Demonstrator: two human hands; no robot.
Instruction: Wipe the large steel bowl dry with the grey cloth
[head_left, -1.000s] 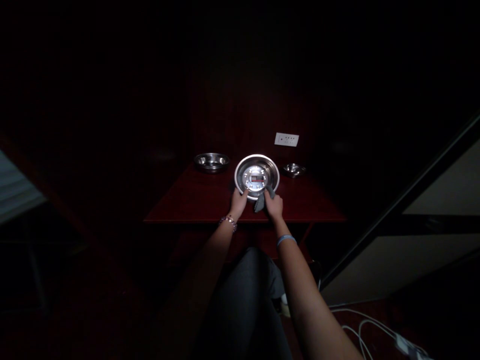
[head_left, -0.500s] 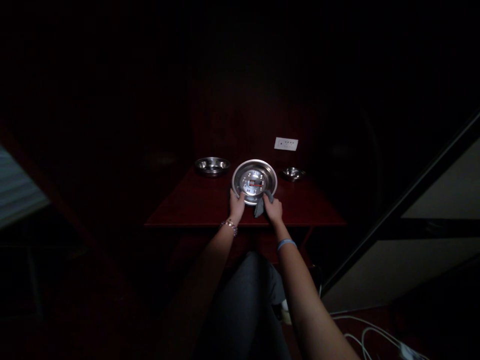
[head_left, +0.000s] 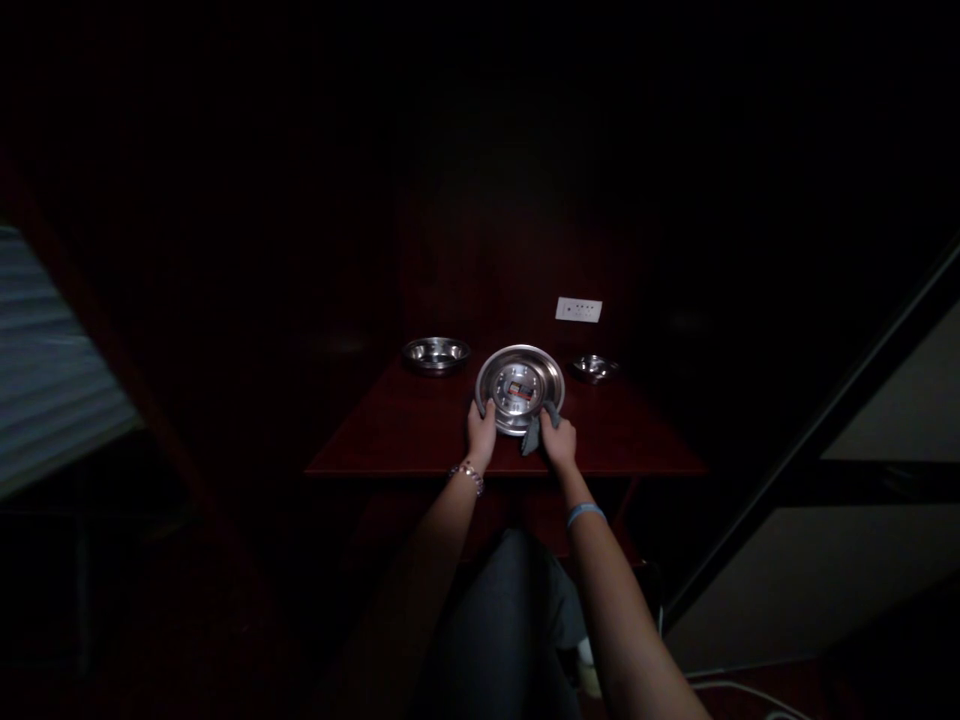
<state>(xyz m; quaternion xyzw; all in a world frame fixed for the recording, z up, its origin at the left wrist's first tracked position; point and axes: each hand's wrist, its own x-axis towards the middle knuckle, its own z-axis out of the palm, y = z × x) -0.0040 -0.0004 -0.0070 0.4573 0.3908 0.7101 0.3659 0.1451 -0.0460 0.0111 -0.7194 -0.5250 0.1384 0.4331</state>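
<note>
Tilted toward me above the table is a shiny round metal basin (head_left: 517,365) with a small dark and red label on its inner bottom. My left hand (head_left: 481,437) grips its lower left rim, thumb on the inside. At the lower right rim, my right hand (head_left: 559,440) is closed on a grey cloth (head_left: 531,436), which lies against the basin there. The fingers behind the basin are hidden.
On the dark red table (head_left: 420,440), another metal basin (head_left: 436,354) stands at the back left and a smaller metal bowl (head_left: 595,368) at the back right. A white socket plate (head_left: 578,309) is on the wall behind. Pale cables (head_left: 742,688) lie on the floor at right.
The whole scene sits slightly lower and further right as the view shifts. Both hands keep their hold on the basin, its label now turned slightly.
</note>
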